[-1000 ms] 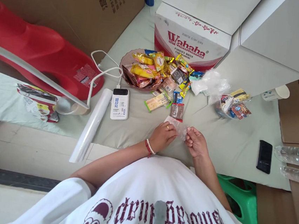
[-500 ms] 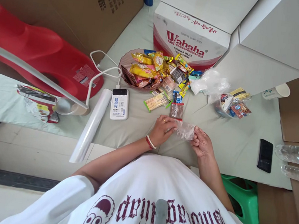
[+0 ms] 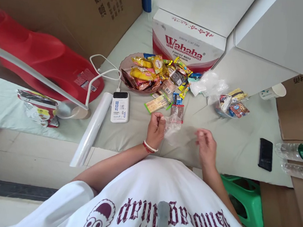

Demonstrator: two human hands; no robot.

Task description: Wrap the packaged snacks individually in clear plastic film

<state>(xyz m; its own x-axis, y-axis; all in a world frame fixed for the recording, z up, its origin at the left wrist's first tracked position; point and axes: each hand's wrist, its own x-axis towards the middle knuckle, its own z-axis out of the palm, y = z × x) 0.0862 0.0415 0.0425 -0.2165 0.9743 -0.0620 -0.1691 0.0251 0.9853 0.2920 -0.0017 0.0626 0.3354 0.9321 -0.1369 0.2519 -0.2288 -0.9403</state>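
Observation:
My left hand [image 3: 156, 130] is closed in a pinch on a crinkled clear plastic bag [image 3: 173, 128], which hangs out to its right. Part of the bag overlaps a brown-and-red snack packet [image 3: 178, 110] lying just beyond. To the right, my right hand [image 3: 206, 145] is apart from the bag, its fingers loosely bent and somewhat blurred, with nothing visible in them. Close by lie a green-edged cracker packet [image 3: 156, 104] and a blue packet [image 3: 178, 99]. Behind them a pink clear bowl [image 3: 126, 63] is heaped with wrapped snacks.
A Wahaha carton [image 3: 187, 45] stands behind the snacks. On the right are a small tub of snacks [image 3: 232, 105], a crumpled white bag [image 3: 209, 83], a paper cup [image 3: 273, 92] and a phone [image 3: 265, 155]. Leftward lie a power bank [image 3: 120, 107] and a plastic film roll [image 3: 92, 129].
My right hand has let go of the bag and moved slightly right. My left hand now pinches the bag alone, and the bag has crumpled and sags.

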